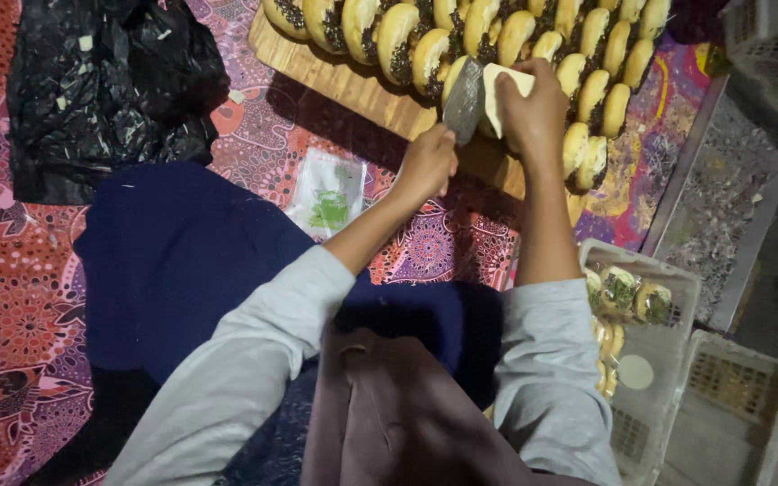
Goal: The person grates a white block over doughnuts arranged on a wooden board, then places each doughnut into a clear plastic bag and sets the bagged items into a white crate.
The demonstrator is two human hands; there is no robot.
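Broadly, from largest to smallest:

Ground cover: a red and purple patterned cloth (11,270) spreads under everything, busy with dotted circles.

Dark fabric: a plain navy blue cloth (173,261) lies over the patterned one, under the person's forearms.

Bag: a crumpled black plastic bag (101,90) sits at the upper left, flecked with pale scraps.

Board: a long pale wooden board (353,90) runs across the top and carries the food.

Rows of food: many folded golden half-moon pancakes (587,54) stand on edge in tight rows, dark filling showing in their seams.

Crates: white slotted plastic baskets (659,378) stand at the lower right; the nearest holds a few filled pieces topped with green.

Tray: a grey metal tray (722,207) strewn with dark crumbs lies beyond the board on the right.

Packet: a small clear plastic packet with a green patch (328,193) lies on the cloth just below the board.

Left hand (427,162): fingers clenched around the handle of a broad grey metal blade (465,101), which stands upright at the board's near edge.

Right hand (533,112): fingers grasping a pale cream folded pancake piece (500,94), held against the flat of the blade, just in front of the rows.
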